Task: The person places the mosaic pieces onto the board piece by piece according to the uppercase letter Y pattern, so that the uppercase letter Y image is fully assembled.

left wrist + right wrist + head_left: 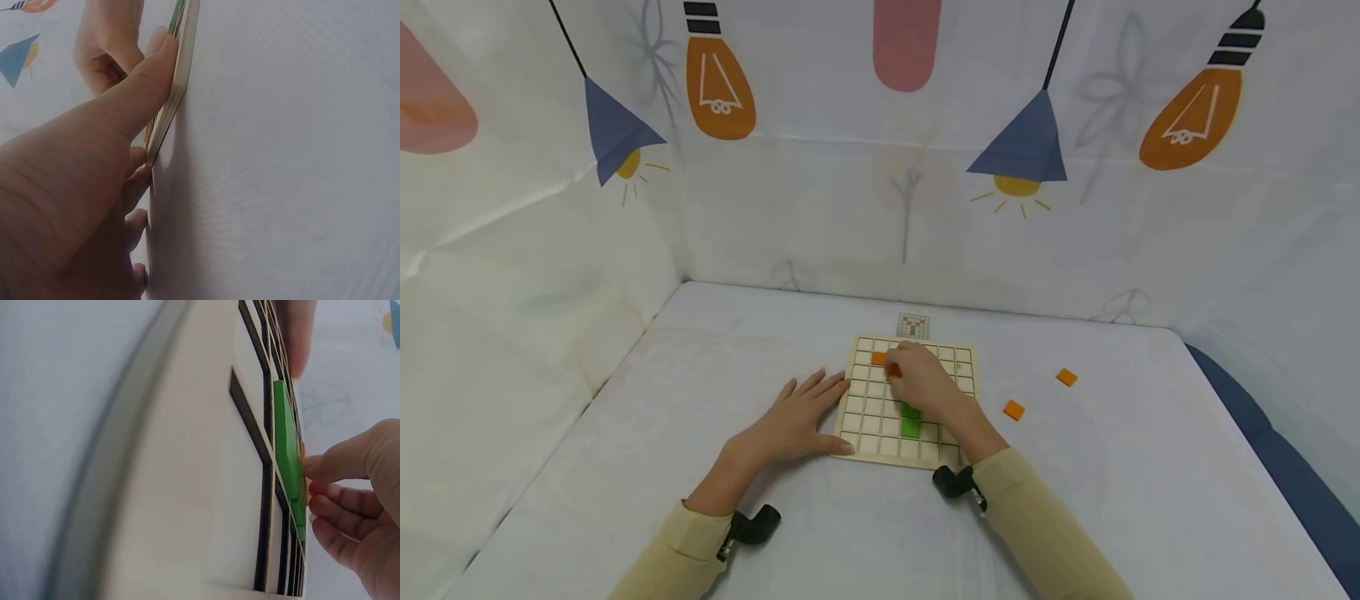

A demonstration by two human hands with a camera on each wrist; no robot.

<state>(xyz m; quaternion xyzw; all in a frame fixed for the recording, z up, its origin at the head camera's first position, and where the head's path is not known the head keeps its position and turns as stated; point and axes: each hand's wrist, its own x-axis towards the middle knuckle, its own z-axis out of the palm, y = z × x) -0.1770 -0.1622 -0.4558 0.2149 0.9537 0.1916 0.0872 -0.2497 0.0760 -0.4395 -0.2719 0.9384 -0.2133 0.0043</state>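
A square wooden grid board (868,422) lies on the white table. My left hand (793,421) rests at its left side, fingers spread on the table, with the thumb over the near left corner. My right hand (925,381) is above the board's upper middle, thumb and fingertips curled together around a small orange tile, mostly hidden by the fingers. Beside it, another orange tile (878,358) sits in a cell. Green tiles (910,427) fill cells below the right hand; the right wrist view shows the green tiles (287,444) near the thumb.
Two loose orange square tiles, a nearer one (1013,409) and a farther one (1067,377), lie right of the board. A small printed pattern card (913,326) lies just behind the board. A white printed curtain (820,217) hangs at the table's far edge.
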